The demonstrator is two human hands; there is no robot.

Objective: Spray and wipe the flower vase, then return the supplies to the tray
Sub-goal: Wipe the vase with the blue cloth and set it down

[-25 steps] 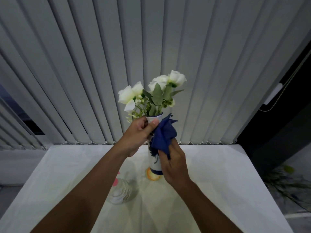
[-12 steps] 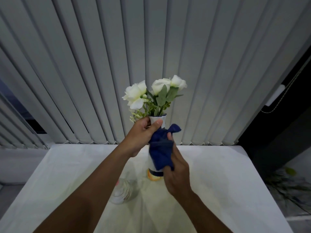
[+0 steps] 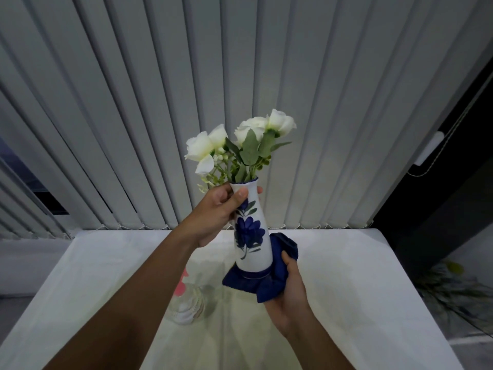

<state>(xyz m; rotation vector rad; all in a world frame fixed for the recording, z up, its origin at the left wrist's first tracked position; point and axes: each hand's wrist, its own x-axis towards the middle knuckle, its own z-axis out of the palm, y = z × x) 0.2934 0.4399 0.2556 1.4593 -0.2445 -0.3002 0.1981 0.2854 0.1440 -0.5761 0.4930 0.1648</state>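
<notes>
**Vase held by the neck, cloth cupped under its base**

The vase (image 3: pixel 252 236) is the reference here: a white ceramic piece painted with a blue flower, held up in the air above the white table (image 3: pixel 360 284). Its long axis runs nearly vertical, mouth upward and leaning slightly to the right, base downward toward the table. Inside it stand white flowers (image 3: pixel 240 140) with green leaves, their stems going down through the mouth and the blooms spreading above and to both sides of the rim.

The left hand (image 3: pixel 213 214) is closed around the vase's narrow neck just below the rim, thumb across the front and a fingertip showing on the far right side of the neck. The right hand (image 3: pixel 286 292) is below and to the right of the vase, clasping a dark blue cloth (image 3: pixel 262 284). The cloth wraps the base of the vase and rises along its lower right side, so the base itself is hidden.

Below and to the left of the vase, a clear spray bottle (image 3: pixel 186 308) with a pink part lies on the table, partly hidden by the left forearm. Behind the vase hang grey vertical blinds (image 3: pixel 240 76).
</notes>
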